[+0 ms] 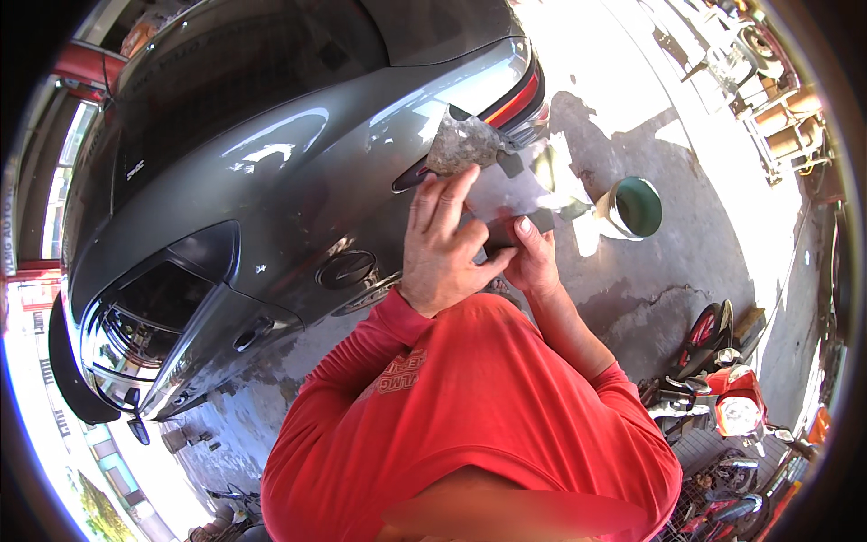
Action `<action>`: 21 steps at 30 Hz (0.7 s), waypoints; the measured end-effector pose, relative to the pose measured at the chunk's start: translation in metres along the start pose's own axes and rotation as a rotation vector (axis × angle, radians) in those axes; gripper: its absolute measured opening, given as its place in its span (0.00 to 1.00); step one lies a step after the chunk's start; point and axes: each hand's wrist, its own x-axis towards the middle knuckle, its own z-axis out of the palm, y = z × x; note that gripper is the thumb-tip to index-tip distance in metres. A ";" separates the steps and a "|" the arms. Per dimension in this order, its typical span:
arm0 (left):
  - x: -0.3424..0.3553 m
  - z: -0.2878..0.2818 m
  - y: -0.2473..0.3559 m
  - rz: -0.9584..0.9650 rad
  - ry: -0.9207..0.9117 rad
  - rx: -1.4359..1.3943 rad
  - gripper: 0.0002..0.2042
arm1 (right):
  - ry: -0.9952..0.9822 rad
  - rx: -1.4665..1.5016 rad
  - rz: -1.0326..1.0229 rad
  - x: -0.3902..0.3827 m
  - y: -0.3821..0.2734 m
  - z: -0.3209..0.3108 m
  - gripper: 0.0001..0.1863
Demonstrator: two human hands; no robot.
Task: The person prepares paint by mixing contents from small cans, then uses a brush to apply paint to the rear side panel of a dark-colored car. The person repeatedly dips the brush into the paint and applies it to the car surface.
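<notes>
In front of my chest both hands meet at a small dark flat piece, perhaps sandpaper; its kind is not clear. My left hand has two fingers stretched out toward the car, while its thumb and a bent finger close at the piece's left edge. The thumb of my right hand presses on its right side, with the other fingers curled mostly out of sight. Beyond my fingertips is a rough, mottled grey patch at the rear corner of the dark grey car. A pale, glossy area lies beside it.
A bucket with a green inside stands on the concrete floor to the right. The car's red tail light is just ahead. At lower right is a red motorcycle; assorted parts lie along the far right.
</notes>
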 end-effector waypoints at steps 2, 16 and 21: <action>-0.002 0.008 0.008 0.025 -0.038 -0.003 0.20 | 0.052 0.028 0.039 -0.003 -0.006 0.001 0.28; -0.006 -0.003 0.005 -0.204 0.251 -0.510 0.28 | 0.086 -0.042 -0.023 -0.016 -0.037 -0.002 0.26; 0.001 0.010 0.001 -0.593 0.088 -0.951 0.10 | -0.019 -0.063 0.050 -0.019 -0.037 -0.006 0.27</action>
